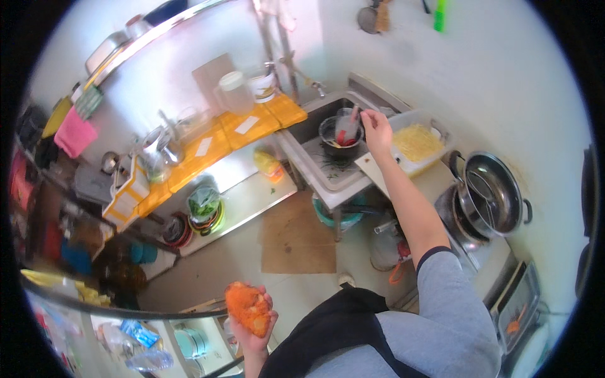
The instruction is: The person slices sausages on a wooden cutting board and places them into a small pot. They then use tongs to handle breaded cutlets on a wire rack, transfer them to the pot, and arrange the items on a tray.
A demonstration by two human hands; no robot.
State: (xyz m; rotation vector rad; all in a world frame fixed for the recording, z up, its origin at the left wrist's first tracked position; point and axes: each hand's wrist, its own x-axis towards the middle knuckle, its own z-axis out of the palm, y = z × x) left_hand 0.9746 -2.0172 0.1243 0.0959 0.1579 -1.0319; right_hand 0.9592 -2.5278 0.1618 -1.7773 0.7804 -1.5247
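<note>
In my left hand [255, 326], low in the view, rests an orange-crusted piece of food [248, 307], perhaps bread, with the fingers around its side. My right hand [378, 132] reaches over the right edge of the steel sink [338, 186], fingertips pinched together; whether anything is between them is too small to tell. Just left of these fingertips, a clear plastic cup or bag [347, 126] with red pieces inside stands in a dark bowl [335, 150] in the sink. Green scraps lie on the sink floor.
A plastic tub of pale yellow shreds [418, 141] sits right of the sink, beside a white board [373, 172]. Farther right is a two-handled steel pot [496, 193]. An orange-covered shelf [222, 141] holds jugs. Brown cardboard [298, 241] lies on the floor.
</note>
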